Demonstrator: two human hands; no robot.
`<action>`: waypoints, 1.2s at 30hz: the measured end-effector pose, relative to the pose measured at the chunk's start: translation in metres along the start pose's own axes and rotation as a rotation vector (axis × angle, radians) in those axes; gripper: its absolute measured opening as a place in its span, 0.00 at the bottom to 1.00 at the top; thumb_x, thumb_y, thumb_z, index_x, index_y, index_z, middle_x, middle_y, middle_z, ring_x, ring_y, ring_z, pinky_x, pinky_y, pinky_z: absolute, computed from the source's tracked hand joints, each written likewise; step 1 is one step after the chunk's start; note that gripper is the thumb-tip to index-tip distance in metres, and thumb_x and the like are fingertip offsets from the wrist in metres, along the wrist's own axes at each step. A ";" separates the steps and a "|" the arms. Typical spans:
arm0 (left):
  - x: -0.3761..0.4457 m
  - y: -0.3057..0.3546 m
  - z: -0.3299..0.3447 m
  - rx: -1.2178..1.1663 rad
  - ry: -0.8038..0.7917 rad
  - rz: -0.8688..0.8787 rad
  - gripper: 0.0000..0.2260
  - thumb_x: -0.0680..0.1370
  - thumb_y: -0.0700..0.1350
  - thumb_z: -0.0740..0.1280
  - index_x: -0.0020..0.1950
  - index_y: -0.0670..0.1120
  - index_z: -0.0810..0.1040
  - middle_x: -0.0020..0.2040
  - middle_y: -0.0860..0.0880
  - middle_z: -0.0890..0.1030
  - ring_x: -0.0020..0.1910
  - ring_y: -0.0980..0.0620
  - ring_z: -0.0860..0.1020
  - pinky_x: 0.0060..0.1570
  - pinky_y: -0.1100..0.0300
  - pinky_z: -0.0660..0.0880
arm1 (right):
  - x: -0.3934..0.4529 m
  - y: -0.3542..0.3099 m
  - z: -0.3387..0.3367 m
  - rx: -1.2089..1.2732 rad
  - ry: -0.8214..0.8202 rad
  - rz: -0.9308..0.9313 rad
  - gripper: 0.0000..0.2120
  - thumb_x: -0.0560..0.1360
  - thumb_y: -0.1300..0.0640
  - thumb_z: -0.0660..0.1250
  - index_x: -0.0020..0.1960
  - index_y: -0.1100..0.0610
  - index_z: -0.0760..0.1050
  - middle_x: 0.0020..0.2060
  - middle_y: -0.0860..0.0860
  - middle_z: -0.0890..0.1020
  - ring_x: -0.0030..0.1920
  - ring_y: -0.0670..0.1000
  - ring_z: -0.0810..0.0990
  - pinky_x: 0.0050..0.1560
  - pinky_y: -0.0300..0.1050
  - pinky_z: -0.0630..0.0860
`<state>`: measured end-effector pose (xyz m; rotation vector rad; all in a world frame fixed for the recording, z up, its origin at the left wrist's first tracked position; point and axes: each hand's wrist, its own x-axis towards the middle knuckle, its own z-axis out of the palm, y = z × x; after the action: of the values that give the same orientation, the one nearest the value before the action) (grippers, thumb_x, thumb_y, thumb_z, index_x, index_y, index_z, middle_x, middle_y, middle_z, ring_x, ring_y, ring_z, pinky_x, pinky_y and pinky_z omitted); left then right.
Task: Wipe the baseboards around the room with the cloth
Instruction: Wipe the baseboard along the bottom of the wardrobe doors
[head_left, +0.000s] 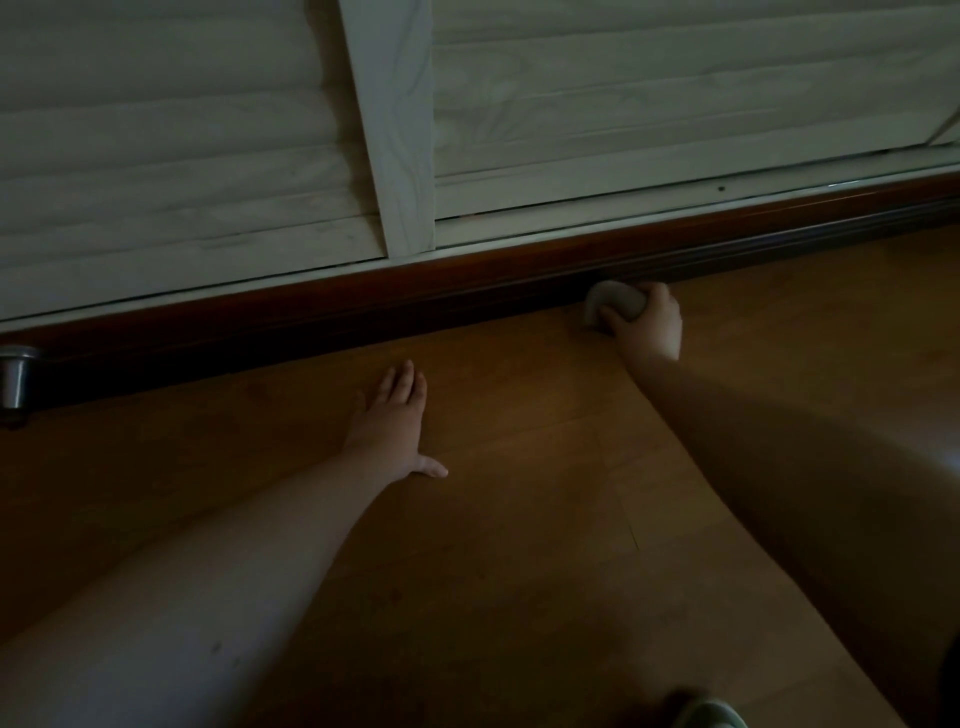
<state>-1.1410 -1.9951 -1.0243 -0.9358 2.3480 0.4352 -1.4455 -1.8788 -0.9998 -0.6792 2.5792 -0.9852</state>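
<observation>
head view: a small pale bunched cloth (613, 303) is gripped in the curled fingers of the right hand (647, 325) against the dark red-brown wooden baseboard (363, 306), the left hand (397, 415) laid flat with fingers together on the wood floor (519, 519); wiping is judged under way, with a slide along the board called for next.

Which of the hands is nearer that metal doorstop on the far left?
The left. The left hand lies flat on the floor, to the right of the doorstop. The right hand is farther right, holding the cloth at the baseboard.

Wooden floor (519, 519) under flat left hand (392, 415)
</observation>
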 end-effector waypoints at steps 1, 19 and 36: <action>0.000 0.000 -0.001 0.002 -0.003 0.002 0.60 0.67 0.67 0.73 0.80 0.46 0.35 0.78 0.46 0.30 0.78 0.45 0.34 0.77 0.40 0.44 | -0.010 -0.006 0.009 0.013 -0.014 -0.026 0.26 0.73 0.54 0.74 0.67 0.57 0.68 0.63 0.56 0.73 0.63 0.55 0.74 0.63 0.48 0.73; -0.001 0.003 -0.001 0.010 -0.001 -0.002 0.60 0.68 0.67 0.72 0.79 0.45 0.33 0.78 0.46 0.30 0.78 0.44 0.34 0.76 0.41 0.45 | -0.077 -0.098 0.081 0.198 -0.184 -0.361 0.22 0.73 0.54 0.74 0.65 0.55 0.72 0.59 0.52 0.73 0.56 0.46 0.72 0.52 0.32 0.69; -0.004 0.007 -0.006 -0.005 -0.007 -0.009 0.59 0.68 0.64 0.74 0.80 0.45 0.36 0.79 0.45 0.32 0.78 0.44 0.35 0.77 0.41 0.50 | 0.019 -0.003 -0.046 0.048 0.133 0.169 0.24 0.76 0.60 0.69 0.69 0.56 0.65 0.68 0.57 0.66 0.65 0.59 0.73 0.64 0.53 0.73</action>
<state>-1.1458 -1.9913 -1.0168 -0.9456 2.3359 0.4399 -1.4805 -1.8658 -0.9664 -0.3880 2.6643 -1.0664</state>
